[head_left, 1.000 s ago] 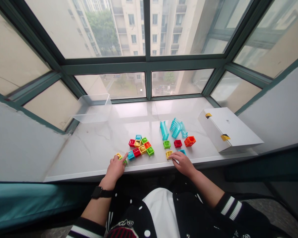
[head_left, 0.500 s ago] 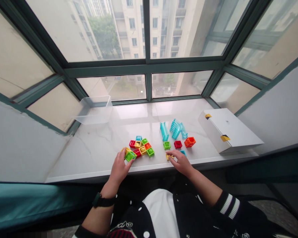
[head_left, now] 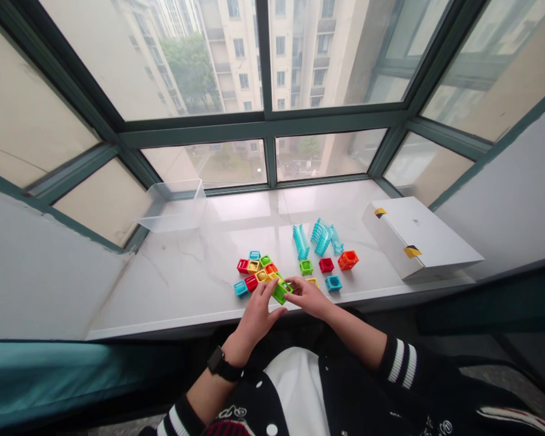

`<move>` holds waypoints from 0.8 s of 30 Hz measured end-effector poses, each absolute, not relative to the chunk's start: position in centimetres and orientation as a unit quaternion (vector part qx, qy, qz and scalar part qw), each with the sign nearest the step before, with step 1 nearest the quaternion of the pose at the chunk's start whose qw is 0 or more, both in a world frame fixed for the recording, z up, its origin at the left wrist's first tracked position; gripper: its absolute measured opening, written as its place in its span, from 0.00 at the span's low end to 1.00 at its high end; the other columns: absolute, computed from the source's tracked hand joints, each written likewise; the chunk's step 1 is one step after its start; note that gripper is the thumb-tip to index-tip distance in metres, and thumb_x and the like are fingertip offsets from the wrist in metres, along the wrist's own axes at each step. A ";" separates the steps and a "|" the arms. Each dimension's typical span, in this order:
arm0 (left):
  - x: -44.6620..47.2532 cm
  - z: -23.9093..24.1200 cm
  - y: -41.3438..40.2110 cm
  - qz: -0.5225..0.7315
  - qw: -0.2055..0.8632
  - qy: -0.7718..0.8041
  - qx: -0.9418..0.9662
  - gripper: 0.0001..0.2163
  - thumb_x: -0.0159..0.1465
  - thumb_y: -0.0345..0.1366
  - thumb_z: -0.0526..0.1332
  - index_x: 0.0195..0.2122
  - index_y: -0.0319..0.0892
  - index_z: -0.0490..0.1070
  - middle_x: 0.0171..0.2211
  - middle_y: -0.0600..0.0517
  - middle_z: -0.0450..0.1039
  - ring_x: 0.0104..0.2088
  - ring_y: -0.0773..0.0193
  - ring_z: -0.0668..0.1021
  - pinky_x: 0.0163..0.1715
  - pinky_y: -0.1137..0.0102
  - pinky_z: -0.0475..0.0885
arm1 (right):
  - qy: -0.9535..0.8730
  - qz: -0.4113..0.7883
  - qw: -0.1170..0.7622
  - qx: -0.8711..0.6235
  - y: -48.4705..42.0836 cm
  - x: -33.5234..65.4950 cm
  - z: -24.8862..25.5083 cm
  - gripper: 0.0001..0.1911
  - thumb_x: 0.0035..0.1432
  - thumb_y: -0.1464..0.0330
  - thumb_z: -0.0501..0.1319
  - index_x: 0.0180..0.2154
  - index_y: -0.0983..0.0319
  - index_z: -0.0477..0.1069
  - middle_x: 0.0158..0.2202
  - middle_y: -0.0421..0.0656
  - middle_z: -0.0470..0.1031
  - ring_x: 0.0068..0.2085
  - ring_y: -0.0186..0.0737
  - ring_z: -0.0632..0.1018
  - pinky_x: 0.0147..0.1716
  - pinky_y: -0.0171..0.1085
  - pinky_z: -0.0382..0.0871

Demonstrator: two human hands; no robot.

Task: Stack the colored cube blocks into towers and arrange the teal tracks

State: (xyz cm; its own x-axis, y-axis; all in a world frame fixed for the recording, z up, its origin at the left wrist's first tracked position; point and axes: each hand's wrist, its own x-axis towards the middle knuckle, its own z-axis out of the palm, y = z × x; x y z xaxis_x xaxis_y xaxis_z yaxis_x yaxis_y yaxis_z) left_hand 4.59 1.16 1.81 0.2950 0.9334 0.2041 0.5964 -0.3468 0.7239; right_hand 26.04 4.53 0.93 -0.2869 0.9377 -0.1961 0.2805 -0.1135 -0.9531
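Observation:
My left hand (head_left: pixel 255 313) is closed on a green toy block (head_left: pixel 281 293) at the near right end of a cluster of coloured blocks. A yellow piece shows beside its fingertips, partly covered. From the other side, my right hand (head_left: pixel 309 298) grips the same green block with its fingertips. The cluster includes a blue block (head_left: pixel 240 289), red blocks (head_left: pixel 251 283) and yellow blocks (head_left: pixel 253 266) lying against each other. Just beyond the right hand a yellow block (head_left: pixel 313 281) is partly hidden. Near it lie a blue block (head_left: pixel 333 283) and a green block (head_left: pixel 306 267).
A red block (head_left: pixel 326 264) and an orange block (head_left: pixel 347 260) sit to the right. Behind them are clear blue track pieces (head_left: pixel 321 236). A white box (head_left: pixel 422 236) stands at the right, a clear plastic bin (head_left: pixel 172 209) at the back left by the window.
My left hand has moved right with the green block, uncovering a blue block at the cluster's left end. My right hand has shifted left from the yellow block to the green one.

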 end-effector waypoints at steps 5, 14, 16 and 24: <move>2.5 -0.3 2.6 0.308 0.232 0.542 0.747 0.34 0.62 0.42 0.72 0.68 0.50 0.65 0.56 0.43 0.70 0.59 0.45 0.75 0.61 0.48 0.73 | -0.582 0.531 0.319 -0.527 4.3 27.9 1.2 0.26 0.54 0.62 0.71 0.55 0.58 0.76 0.47 0.46 0.82 0.40 0.43 0.82 0.44 0.43 0.79; -1.5 -3.2 6.3 0.296 0.209 0.631 0.686 0.29 0.66 0.43 0.65 0.67 0.43 0.63 0.55 0.41 0.71 0.59 0.46 0.75 0.62 0.47 0.71 | -0.523 0.547 0.373 -0.537 4.8 30.0 0.4 0.29 0.56 0.57 0.69 0.58 0.58 0.74 0.48 0.46 0.78 0.44 0.44 0.80 0.45 0.45 0.79; -1.6 -3.3 6.5 0.285 0.215 0.632 0.688 0.29 0.67 0.43 0.64 0.67 0.42 0.63 0.56 0.41 0.71 0.59 0.46 0.75 0.63 0.48 0.71 | -0.525 0.548 0.374 -0.534 4.6 30.0 0.3 0.30 0.56 0.57 0.69 0.59 0.58 0.74 0.47 0.46 0.78 0.44 0.44 0.80 0.46 0.45 0.79; -1.5 -1.4 5.9 0.263 0.191 0.603 0.728 0.20 0.70 0.41 0.60 0.63 0.47 0.70 0.60 0.43 0.72 0.60 0.48 0.75 0.61 0.50 0.73 | -0.532 0.547 0.373 -0.528 4.4 29.9 0.2 0.30 0.57 0.55 0.68 0.59 0.58 0.73 0.47 0.45 0.76 0.43 0.42 0.78 0.47 0.46 0.78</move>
State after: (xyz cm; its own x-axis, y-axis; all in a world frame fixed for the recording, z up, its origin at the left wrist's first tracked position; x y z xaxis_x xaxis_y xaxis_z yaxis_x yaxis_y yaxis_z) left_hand -1.50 5.89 -1.44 0.1341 0.9791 0.1529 0.7775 -0.1996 0.5964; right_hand 29.88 4.39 0.23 -0.1650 0.9696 -0.1804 0.1540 -0.1553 -0.9758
